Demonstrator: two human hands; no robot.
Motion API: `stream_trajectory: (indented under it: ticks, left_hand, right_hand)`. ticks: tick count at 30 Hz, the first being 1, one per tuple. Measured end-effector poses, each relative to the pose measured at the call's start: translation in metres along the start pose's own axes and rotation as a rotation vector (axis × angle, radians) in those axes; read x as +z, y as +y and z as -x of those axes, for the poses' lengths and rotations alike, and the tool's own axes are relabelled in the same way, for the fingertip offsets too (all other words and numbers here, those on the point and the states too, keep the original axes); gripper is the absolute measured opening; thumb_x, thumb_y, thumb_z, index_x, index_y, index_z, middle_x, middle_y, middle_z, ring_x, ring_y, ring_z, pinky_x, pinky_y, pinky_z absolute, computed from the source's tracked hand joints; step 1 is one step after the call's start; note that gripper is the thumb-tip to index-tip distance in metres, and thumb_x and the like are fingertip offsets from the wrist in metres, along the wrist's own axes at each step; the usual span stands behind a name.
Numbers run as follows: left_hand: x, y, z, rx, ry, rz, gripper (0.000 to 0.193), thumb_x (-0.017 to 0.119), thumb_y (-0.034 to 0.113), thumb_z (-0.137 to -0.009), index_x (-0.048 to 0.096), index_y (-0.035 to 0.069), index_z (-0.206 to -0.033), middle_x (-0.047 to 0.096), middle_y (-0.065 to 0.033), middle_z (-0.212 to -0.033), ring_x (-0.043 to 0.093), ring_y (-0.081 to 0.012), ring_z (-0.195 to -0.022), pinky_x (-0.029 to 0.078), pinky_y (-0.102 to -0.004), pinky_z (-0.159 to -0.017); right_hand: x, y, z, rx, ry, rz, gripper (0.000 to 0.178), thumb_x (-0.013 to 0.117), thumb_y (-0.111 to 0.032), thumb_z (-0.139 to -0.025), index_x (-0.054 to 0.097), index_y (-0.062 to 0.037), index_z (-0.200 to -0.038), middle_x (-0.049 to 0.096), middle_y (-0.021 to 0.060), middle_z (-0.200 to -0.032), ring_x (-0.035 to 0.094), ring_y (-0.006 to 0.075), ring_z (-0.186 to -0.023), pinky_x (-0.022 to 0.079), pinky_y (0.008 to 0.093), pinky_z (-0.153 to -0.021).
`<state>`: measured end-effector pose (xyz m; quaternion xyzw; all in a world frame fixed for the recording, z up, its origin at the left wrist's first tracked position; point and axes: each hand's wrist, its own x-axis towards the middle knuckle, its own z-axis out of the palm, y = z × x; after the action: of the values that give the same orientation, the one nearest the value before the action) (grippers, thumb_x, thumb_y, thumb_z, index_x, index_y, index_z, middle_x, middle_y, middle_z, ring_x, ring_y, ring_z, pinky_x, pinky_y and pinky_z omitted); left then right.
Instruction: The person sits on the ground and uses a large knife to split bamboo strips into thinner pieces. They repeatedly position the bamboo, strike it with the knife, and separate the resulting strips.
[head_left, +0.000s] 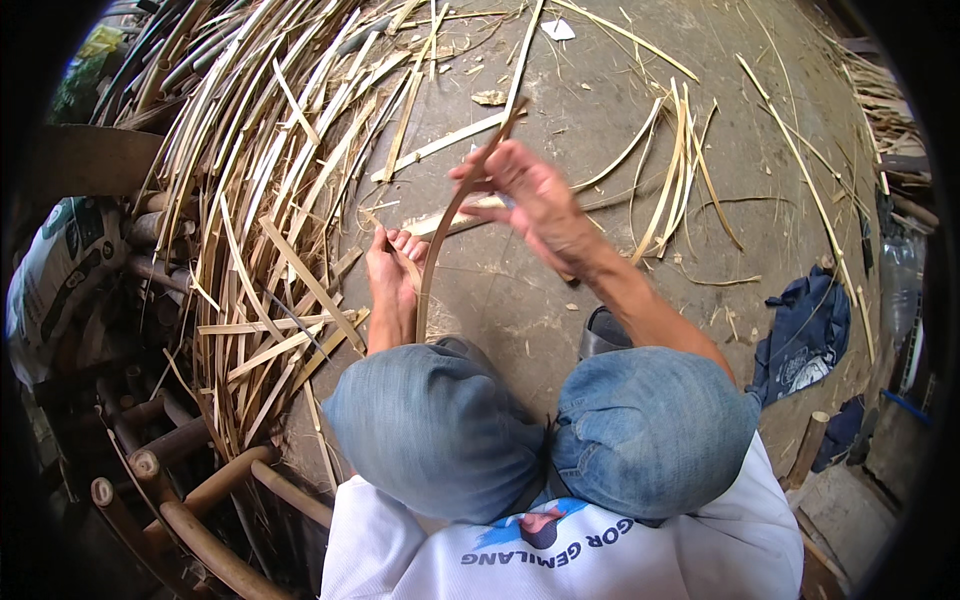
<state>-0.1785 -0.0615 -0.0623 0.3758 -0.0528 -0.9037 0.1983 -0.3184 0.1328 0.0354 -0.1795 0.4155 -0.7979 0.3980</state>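
Observation:
A long brown bamboo strip (437,240) stands up in a bend between my hands, its lower end by my left knee. My left hand (395,270) is closed, with a paler part of a strip showing at its fingers and the brown strip running close beside it. Higher and to the right, my right hand (540,205) is smeared by motion. Its fingers reach to the strip's upper part, and the thumb stands apart below them. Whether they grip the strip, I cannot tell. A small dark end (570,280) shows under my right wrist; the rest of it is hidden.
A large heap of split bamboo strips (255,180) covers the floor at left. Several loose strips (675,170) lie ahead to the right. A dark blue cloth (802,335) lies at right. Bamboo poles (215,545) form a frame at lower left, near a printed sack (65,275).

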Motion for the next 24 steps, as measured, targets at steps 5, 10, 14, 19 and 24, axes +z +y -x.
stream_trajectory:
  ticks: [5, 10, 14, 19, 24]
  left_hand:
    - [0.014, -0.013, 0.003, 0.129, 0.064, -0.140, 0.040, 0.040, 0.037, -0.107, 0.044, 0.010, -0.078, 0.038, -0.0013, -0.062, 0.034, -0.0136, -0.049, 0.031, -0.0283, -0.042]
    - [-0.021, 0.025, -0.001, 0.158, 0.289, 0.225, 0.036, 0.034, 0.025, -0.104, 0.040, 0.010, -0.073, 0.035, -0.0008, -0.058, 0.030, -0.0127, -0.043, 0.029, -0.0274, -0.037]
    - [-0.033, 0.028, -0.013, 0.182, 0.271, 0.194, 0.036, 0.031, 0.025, -0.104, 0.039, 0.011, -0.072, 0.037, -0.0013, -0.057, 0.029, -0.0133, -0.041, 0.030, -0.0273, -0.036]
    - [-0.003, 0.019, 0.004, 0.086, -0.130, -0.154, 0.048, 0.048, 0.052, -0.101, 0.055, 0.006, -0.094, 0.056, -0.0058, -0.077, 0.052, -0.0161, -0.065, 0.046, -0.0302, -0.055]
    - [0.051, -0.021, 0.070, -0.206, -0.183, -0.892, 0.055, 0.060, 0.051, -0.096, 0.060, 0.002, -0.122, 0.068, -0.0113, -0.112, 0.066, -0.0185, -0.097, 0.051, -0.0335, -0.092]
  right_hand:
    - [0.004, 0.046, 0.008, 0.224, -0.078, 0.012, 0.042, 0.057, -0.040, -0.101, 0.051, -0.0020, -0.117, 0.070, 0.0138, -0.103, 0.071, 0.0218, -0.093, 0.059, 0.0373, -0.089]
    - [-0.004, 0.019, 0.010, 0.194, -0.114, -0.101, 0.038, 0.054, -0.040, -0.102, 0.057, -0.0021, -0.105, 0.070, 0.0089, -0.088, 0.072, 0.0196, -0.084, 0.061, 0.0363, -0.082]
    - [0.023, 0.041, 0.015, 0.273, -0.073, -0.005, 0.038, 0.053, -0.039, -0.103, 0.057, -0.0022, -0.111, 0.070, 0.0081, -0.094, 0.070, 0.0188, -0.091, 0.060, 0.0368, -0.087]
    - [0.014, 0.064, 0.022, 0.371, -0.245, 0.087, 0.034, 0.054, -0.034, -0.104, 0.056, -0.0024, -0.117, 0.070, 0.0101, -0.104, 0.070, 0.0196, -0.097, 0.060, 0.0358, -0.086]
    - [0.003, 0.061, 0.013, 0.256, -0.171, 0.076, 0.031, 0.051, -0.030, -0.105, 0.055, -0.0023, -0.117, 0.071, 0.0107, -0.103, 0.073, 0.0209, -0.091, 0.063, 0.0359, -0.081]
